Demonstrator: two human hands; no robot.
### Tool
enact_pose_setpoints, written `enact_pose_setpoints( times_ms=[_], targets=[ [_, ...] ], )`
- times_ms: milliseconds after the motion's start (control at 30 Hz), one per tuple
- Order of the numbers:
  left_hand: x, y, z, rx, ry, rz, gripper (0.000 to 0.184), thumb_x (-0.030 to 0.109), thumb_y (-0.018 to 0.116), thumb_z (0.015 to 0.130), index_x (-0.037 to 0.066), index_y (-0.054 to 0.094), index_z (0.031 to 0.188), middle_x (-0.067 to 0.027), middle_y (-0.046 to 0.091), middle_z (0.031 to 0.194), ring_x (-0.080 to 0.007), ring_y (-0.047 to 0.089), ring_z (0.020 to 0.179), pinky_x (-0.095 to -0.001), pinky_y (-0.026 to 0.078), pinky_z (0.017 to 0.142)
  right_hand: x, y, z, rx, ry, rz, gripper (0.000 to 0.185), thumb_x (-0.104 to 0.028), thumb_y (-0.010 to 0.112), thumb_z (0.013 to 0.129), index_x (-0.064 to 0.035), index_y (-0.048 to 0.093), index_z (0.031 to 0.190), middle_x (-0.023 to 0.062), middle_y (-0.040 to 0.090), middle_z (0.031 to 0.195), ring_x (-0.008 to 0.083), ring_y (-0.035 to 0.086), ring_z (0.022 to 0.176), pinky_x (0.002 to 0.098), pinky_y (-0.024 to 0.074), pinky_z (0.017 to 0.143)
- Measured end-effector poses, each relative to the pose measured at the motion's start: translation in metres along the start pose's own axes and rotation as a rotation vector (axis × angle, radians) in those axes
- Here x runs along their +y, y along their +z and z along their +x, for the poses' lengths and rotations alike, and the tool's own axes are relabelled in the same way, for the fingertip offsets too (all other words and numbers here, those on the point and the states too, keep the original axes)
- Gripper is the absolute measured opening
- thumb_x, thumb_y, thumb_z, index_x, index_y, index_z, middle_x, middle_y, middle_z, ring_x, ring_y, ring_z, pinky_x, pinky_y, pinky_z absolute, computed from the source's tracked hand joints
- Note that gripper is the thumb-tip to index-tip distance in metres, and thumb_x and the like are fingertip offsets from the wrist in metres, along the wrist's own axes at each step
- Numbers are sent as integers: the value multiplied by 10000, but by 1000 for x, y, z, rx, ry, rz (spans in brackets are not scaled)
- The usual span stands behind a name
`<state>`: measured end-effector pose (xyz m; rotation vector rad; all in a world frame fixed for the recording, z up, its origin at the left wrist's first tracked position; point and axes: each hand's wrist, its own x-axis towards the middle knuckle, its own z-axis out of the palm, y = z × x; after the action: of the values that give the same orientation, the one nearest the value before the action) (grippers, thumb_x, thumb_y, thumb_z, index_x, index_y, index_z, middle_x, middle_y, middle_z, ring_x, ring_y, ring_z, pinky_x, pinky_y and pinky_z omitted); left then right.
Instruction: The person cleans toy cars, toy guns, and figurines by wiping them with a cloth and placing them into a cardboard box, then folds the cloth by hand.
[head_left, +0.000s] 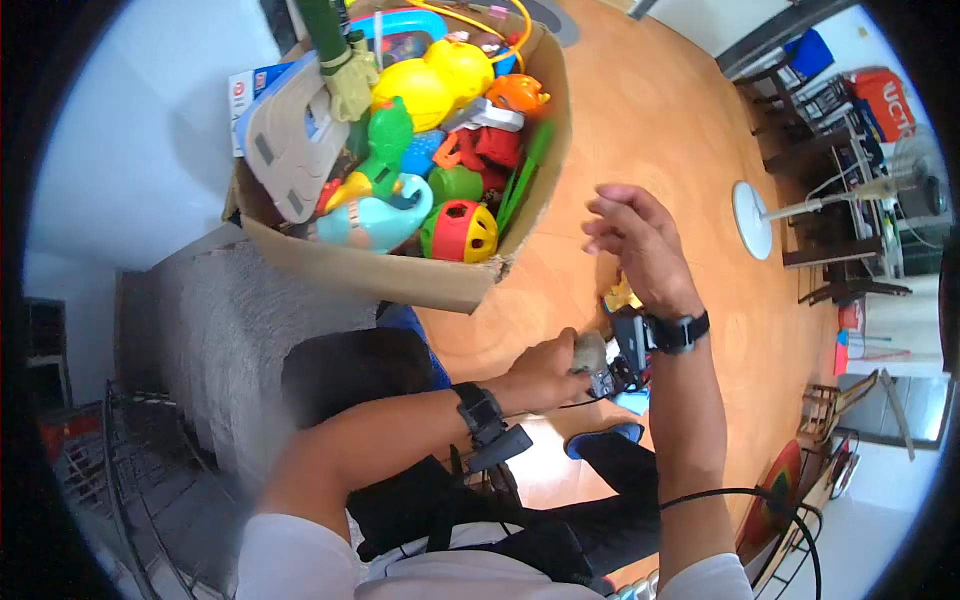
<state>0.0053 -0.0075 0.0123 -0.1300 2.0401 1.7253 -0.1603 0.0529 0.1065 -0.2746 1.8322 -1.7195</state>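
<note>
White sleeves [295,555] lie nearest. Smooth plastic toys fill a cardboard box [375,275], a curved pale-blue toy [370,222] and a round, perforated red-and-yellow ball [458,230] along its near edge. Off its near right corner, the left hand [545,375] grips a small greyish, rounded thing [590,352]; the right hand [640,240] hovers half open, fingers bent.

The left hand [545,376] grips a small gray object [590,354] above an orange floor [640,110] as the right hand [645,245] hovers open nearby. A cardboard box [375,278] brims with plastic toys, including a red-and-yellow ball [459,231].
</note>
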Motion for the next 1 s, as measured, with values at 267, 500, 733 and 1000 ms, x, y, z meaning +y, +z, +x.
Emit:
enact_pose_setpoints(
  times_ms=[267, 500, 733, 1000],
  targets=[
    [-49, 30, 25, 75, 138, -85, 438, 155, 675, 883, 29, 505, 1266, -106, 654, 1037, -213, 662, 914, -362, 557, 810, 175, -182, -78, 531, 227, 4, 204, -175, 658, 940, -30, 610, 1075, 72, 656, 922, 185, 651, 764, 324, 572, 639],
    [-18, 31, 20, -60, -92, -248, 372, 97, 635, 914, 22, 509, 1255, -80, 629, 1077, -165, 637, 959, -340, 565, 790, 358, -263, -152, 828, 642, 152, 226, -194, 687, 828, 14, 631, 896, 131, 628, 764, 236, 625, 586, 373, 588, 539],
    [-4, 50, 37, -78, -190, -257, 381, 102, 647, 904, -4, 510, 1244, -107, 642, 1085, -181, 658, 935, -354, 571, 797, 408, -245, -116, 747, 526, -466, 440, -357, 789, 748, 49, 663, 863, 225, 707, 883, 393, 701, 849, 419, 574, 808],
    [-5, 54, 46, -98, -141, -262, 362, 74, 644, 908, 17, 510, 1240, -80, 631, 1104, -162, 632, 991, -340, 542, 844, 410, -219, -71, 801, 618, -821, 847, -593, 816, 711, 124, 597, 1106, 306, 673, 1137, 410, 662, 1096, 442, 527, 935]
  ],
)
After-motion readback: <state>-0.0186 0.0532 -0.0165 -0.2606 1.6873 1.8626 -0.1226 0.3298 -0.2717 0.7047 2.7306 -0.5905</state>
